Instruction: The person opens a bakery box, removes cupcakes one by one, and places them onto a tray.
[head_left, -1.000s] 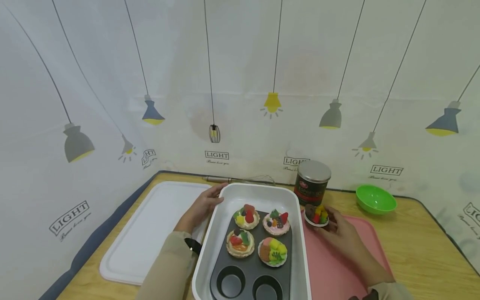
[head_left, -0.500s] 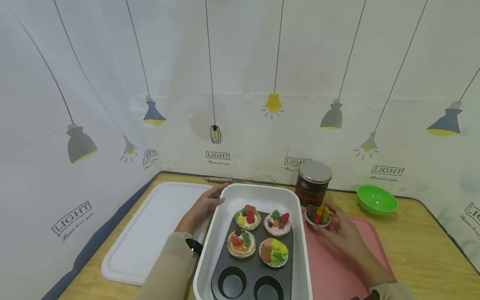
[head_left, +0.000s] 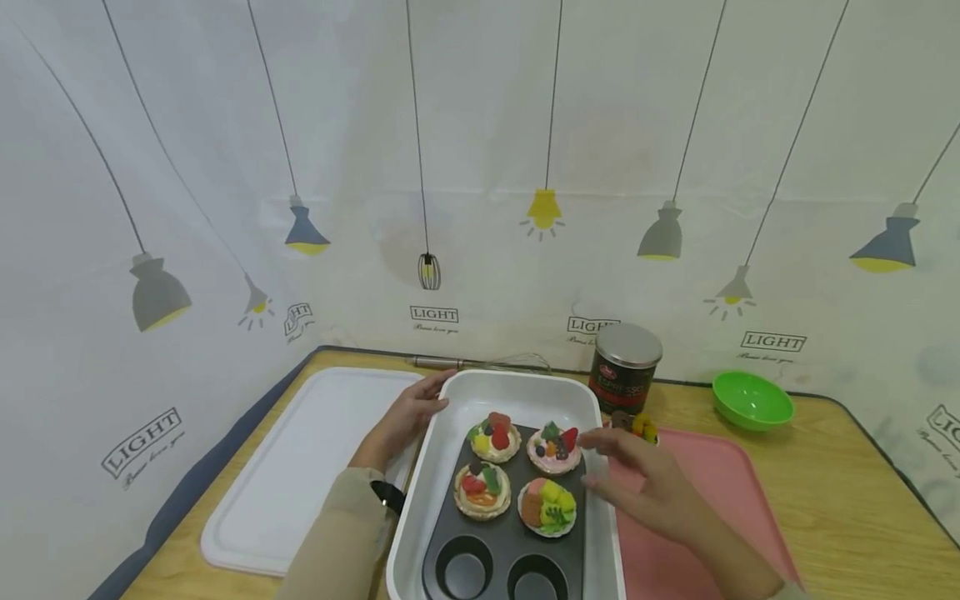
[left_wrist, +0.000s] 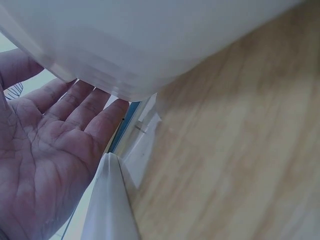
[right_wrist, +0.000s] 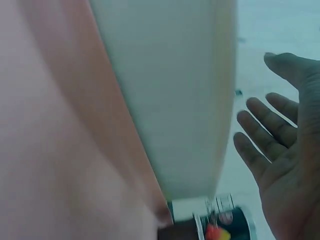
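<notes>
My left hand [head_left: 401,421] holds the left rim of a deep white tray [head_left: 408,517], its fingers at the far left corner. Inside lies a dark muffin pan [head_left: 500,521]. Fruit-topped tarts fill its far cups: one with red and yellow fruit [head_left: 495,437], a pink one [head_left: 553,447], one with orange slices [head_left: 482,490] and a kiwi one [head_left: 547,507]. My right hand [head_left: 648,479], empty with fingers extended, hovers at the tray's right rim near the pink tart. Behind it a chocolate-and-fruit tart [head_left: 637,426] sits at the pink board's [head_left: 712,467] far left corner, partly hidden.
A black espresso can [head_left: 626,371] with a silver lid stands beyond the tray's far right corner. A whisk [head_left: 480,361] lies along the back edge. A green bowl [head_left: 752,400] is at the right and a white board [head_left: 315,458] at the left.
My right hand has let go of the chocolate-and-fruit tart and moved left and nearer, over the tray's right rim. My left hand has stayed on the tray.
</notes>
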